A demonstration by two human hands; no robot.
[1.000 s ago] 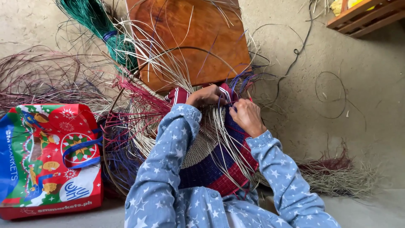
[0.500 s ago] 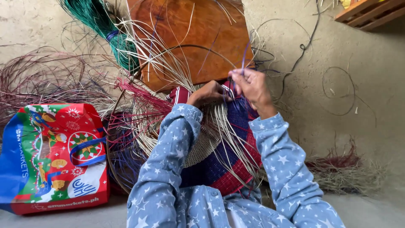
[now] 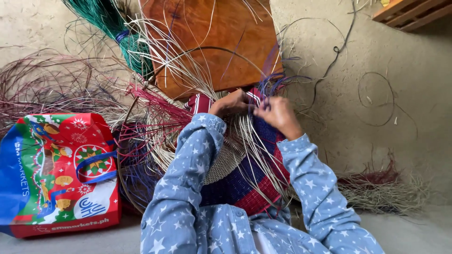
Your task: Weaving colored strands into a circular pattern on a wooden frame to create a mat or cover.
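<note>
A half-woven basket with red, blue and natural bands lies against my lap, its loose pale strands fanning upward. My left hand grips the basket's upper rim, fingers curled over the weave. My right hand is beside it at the rim, pinching thin blue-purple strands that stick up from the edge. Both arms wear blue sleeves with white stars.
A colourful printed shopping bag stands at the left. A brown wooden board leans on the wall behind the basket, with a green fibre bundle beside it. Dark red and dry fibres lie on the floor at right and left.
My right hand rose with a strand, then came back down to the rim close to my left hand. The left hand stayed on the rim.
</note>
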